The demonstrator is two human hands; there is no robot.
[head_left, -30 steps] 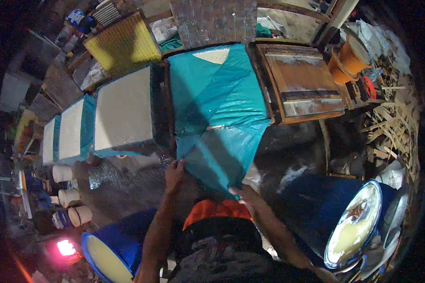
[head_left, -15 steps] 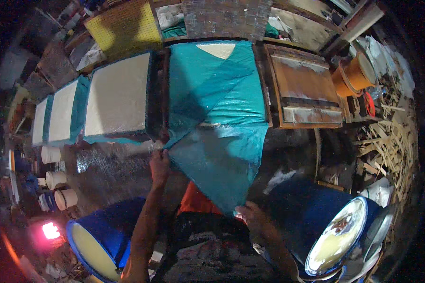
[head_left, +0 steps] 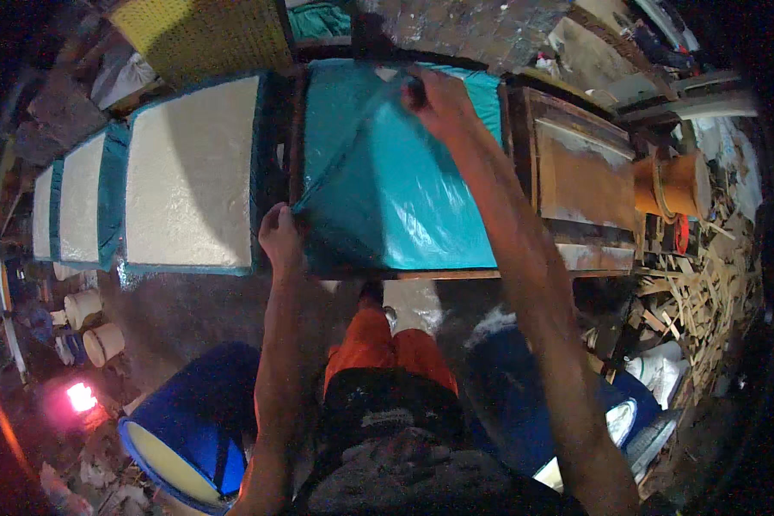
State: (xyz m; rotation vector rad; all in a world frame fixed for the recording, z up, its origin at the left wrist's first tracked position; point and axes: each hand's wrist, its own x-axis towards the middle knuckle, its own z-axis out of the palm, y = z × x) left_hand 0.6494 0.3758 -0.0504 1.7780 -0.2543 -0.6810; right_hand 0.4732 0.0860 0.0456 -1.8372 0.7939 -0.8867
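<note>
A wet teal cloth (head_left: pixel 404 198) lies folded over the wood-framed block in front of me, its surface wrinkled and shiny. A small patch of the white slab (head_left: pixel 387 74) under it shows at the far edge. My left hand (head_left: pixel 281 236) is closed at the near left corner, pinching the cloth's edge there. Reaching across to the far side, my right hand (head_left: pixel 439 103) is closed on the cloth's flap; its fingertips are partly in shadow. A diagonal fold runs between the two hands.
White slabs (head_left: pixel 189 176) edged with teal cloth stand in a row at left. A wooden board (head_left: pixel 585 176) and orange buckets (head_left: pixel 679 185) are at right, near piled wood strips (head_left: pixel 701 301). Blue drums (head_left: pixel 206 396) flank me; a yellow woven mat (head_left: pixel 202 39) lies beyond.
My right hand has carried the hanging cloth flap from near my waist to the block's far side. The cloth now covers the front part. My left hand stays near the left corner.
</note>
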